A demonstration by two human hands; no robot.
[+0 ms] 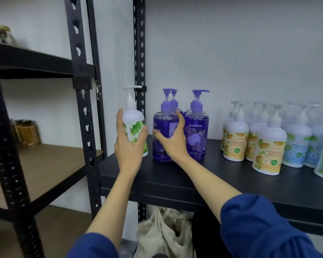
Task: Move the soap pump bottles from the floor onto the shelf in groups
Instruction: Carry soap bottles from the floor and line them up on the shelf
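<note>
Fingers of the left hand wrap the white green-leaf plastic pump bottle at the black shelf's left end, while the right hand grips a clear purple soap pump bottle, seemingly keeping colour groups apart.

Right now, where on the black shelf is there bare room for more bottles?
Bare patches on the shelf: the front strip, and the gap between the purple bottles and the white bottles. Crowded at the left post, where left hand and right hand hold bottles.
</note>
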